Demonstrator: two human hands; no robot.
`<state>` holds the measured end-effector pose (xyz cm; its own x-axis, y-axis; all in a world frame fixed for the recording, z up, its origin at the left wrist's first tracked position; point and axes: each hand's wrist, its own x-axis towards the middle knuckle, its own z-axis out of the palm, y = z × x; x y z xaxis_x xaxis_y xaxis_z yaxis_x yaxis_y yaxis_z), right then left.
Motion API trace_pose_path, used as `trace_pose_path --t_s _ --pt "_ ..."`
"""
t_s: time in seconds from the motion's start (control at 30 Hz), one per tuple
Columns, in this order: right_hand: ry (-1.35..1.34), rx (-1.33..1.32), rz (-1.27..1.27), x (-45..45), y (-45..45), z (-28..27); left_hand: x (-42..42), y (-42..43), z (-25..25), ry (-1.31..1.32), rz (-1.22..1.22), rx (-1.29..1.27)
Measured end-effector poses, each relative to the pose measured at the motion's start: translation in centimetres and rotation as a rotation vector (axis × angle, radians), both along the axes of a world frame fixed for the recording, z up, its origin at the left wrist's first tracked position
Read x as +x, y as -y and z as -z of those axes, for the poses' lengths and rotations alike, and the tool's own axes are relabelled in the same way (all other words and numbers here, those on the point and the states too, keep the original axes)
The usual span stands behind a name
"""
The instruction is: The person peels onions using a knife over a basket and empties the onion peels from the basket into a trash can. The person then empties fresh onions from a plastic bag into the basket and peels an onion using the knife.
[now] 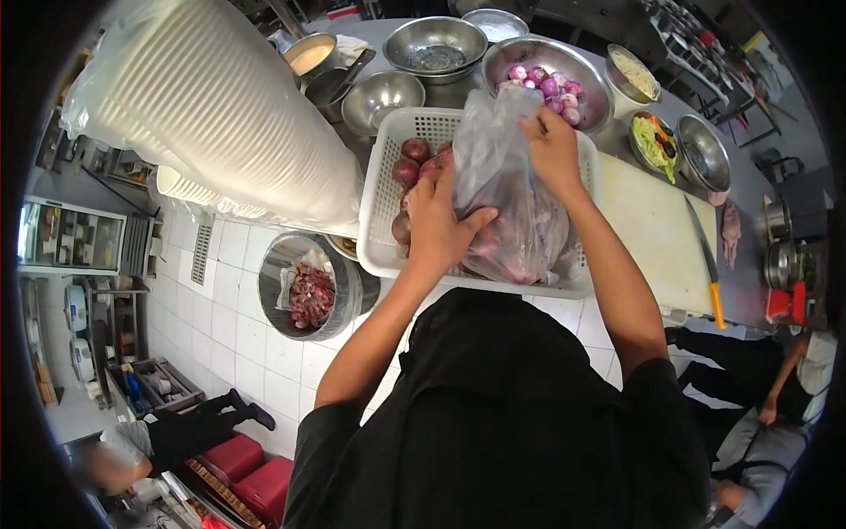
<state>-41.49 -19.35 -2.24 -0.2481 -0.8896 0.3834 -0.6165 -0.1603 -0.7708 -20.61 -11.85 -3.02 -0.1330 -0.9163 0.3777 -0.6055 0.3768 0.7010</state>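
Observation:
A clear plastic bag (520, 225) with reddish-purple contents lies in a white perforated basket (385, 189). My right hand (553, 148) pinches the bag's upper edge, which stands up above the basket. Lower down, my left hand (438, 220) rests against the bag's left side, thumb spread away from the fingers. Its fingertips reach over loose red onions (410, 167) in the basket's left part. Some of the onions are hidden behind that hand and the bag.
Peeled onions (555, 86) sit in a steel bowl behind the basket. A cutting board (648, 229) with a yellow-handled knife (709, 273) lies on the right. Stacked white containers (238, 115) stand left. Below is a lined bin (308, 295) with onion skins. Other people stand at both sides.

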Motion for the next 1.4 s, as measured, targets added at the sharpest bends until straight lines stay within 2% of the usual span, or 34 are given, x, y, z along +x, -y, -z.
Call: trace_pose_path --t_s 0.03,0.13,0.23,0.37,0.43,0.5,0.6,0.77,0.8,0.93,1.0,1.03,1.07,1.13,1.17,1.2,1.23,1.27,1.3,1.33,1.37,1.4 --pt "-0.034 -0.007 -0.025 -0.1 0.6 0.6 0.0 -0.3 0.6 0.037 0.004 0.028" --pt "-0.069 -0.081 -0.094 1.3 1.8 0.2 0.4 -0.5 2.1 -0.213 -0.021 -0.120" --pt "-0.106 -0.126 -0.152 2.6 3.0 -3.7 0.4 -0.6 0.8 -0.417 -0.099 0.195" --pt "0.024 -0.224 -0.188 3.9 3.0 -9.0 0.2 1.7 -2.6 -0.681 -0.063 0.007" --pt "0.031 -0.283 -0.184 3.9 3.1 -9.4 0.6 3.7 -2.4 -0.714 -0.090 -0.009" --pt "0.005 -0.233 -0.164 3.5 1.7 -9.7 1.2 4.9 -2.7 -0.705 -0.156 -0.022" --pt "-0.041 -0.211 -0.185 3.5 -2.5 -9.1 2.3 7.1 -0.5 -0.744 -0.235 -0.160" --pt "-0.124 -0.168 -0.291 5.3 -9.8 -6.0 2.7 5.7 -1.9 -0.954 -0.263 -0.073" --pt "-0.131 -0.153 -0.306 5.5 -10.4 -5.4 2.5 5.7 -2.1 -1.021 -0.241 -0.069" --pt "-0.262 -0.089 -0.283 5.8 -11.6 -3.6 2.8 4.4 -1.8 -1.508 0.099 0.251" --pt "-0.336 -0.130 -0.297 5.4 -10.7 -2.7 1.8 3.3 -2.1 -1.661 0.138 0.318" --pt "-0.298 -0.068 -0.266 5.8 -10.3 -2.7 2.1 2.9 -2.5 -1.722 0.320 0.357" --pt "-0.270 0.009 -0.230 5.9 -10.3 -2.8 2.2 2.6 -3.4 -1.789 0.388 0.476" --pt "-0.366 0.045 -0.189 5.2 -10.3 -2.5 2.3 1.5 -3.9 -1.907 0.609 0.620" --pt "-0.496 -0.034 -0.230 4.1 -10.5 -1.6 2.1 0.9 -4.0 -1.962 0.688 0.703" --pt "-0.622 -0.121 -0.260 2.9 -10.6 -0.2 1.6 1.3 -2.7 -1.527 0.691 0.466" --pt "-0.607 -0.122 -0.311 2.8 -10.4 -0.2 1.2 2.0 -0.6 -1.082 0.662 0.256" --pt "-0.592 -0.120 -0.363 2.7 -10.1 -0.2 1.6 1.6 -0.6 -0.928 0.643 0.237" --pt "-0.439 -0.019 -0.438 2.9 -9.9 -1.5 2.3 0.9 -1.7 -0.775 0.624 0.212" --pt "-0.281 0.086 -0.509 3.3 -9.8 -2.0 2.9 -0.6 -2.6 -0.916 0.632 0.363" --pt "0.011 0.230 -0.503 4.0 -9.7 -2.4 3.6 -2.1 -4.1 -1.058 0.643 0.518" --pt "0.317 0.340 -0.454 5.2 -9.7 -3.1 3.9 -2.7 -4.5 -0.990 0.557 0.443"
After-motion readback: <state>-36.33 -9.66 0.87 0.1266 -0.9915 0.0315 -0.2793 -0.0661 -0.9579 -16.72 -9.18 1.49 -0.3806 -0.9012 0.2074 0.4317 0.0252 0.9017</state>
